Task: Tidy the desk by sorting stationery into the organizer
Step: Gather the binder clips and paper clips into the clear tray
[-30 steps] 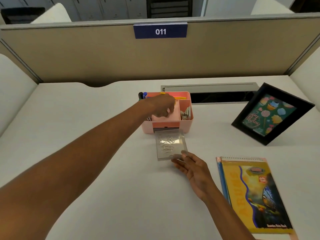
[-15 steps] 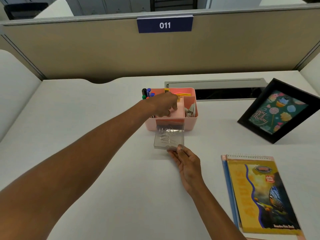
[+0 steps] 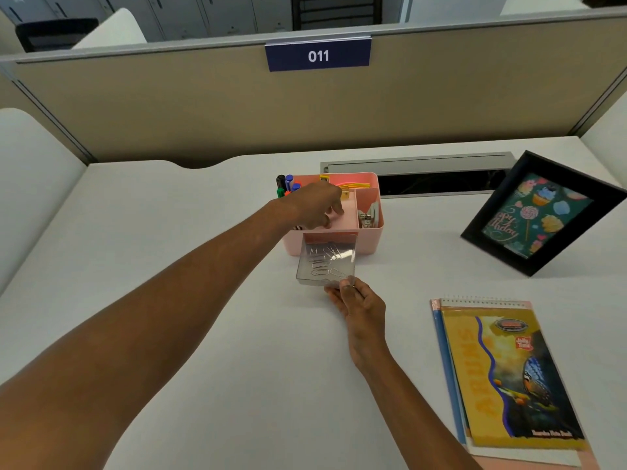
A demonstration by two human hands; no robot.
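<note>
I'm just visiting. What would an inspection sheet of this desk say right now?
Surface: white desk.
Job's things: pink organizer holding markers and binder clips; clear drawer of paper clips pulled out at its front.
Clutter: notebooks, picture frame.
Hands: left hand reaches into the organizer, hold unclear; right hand pinches the drawer's front edge.
Cables: nothing seen.
Surroundings: beige partition with sign 011; slot in the desk.
</note>
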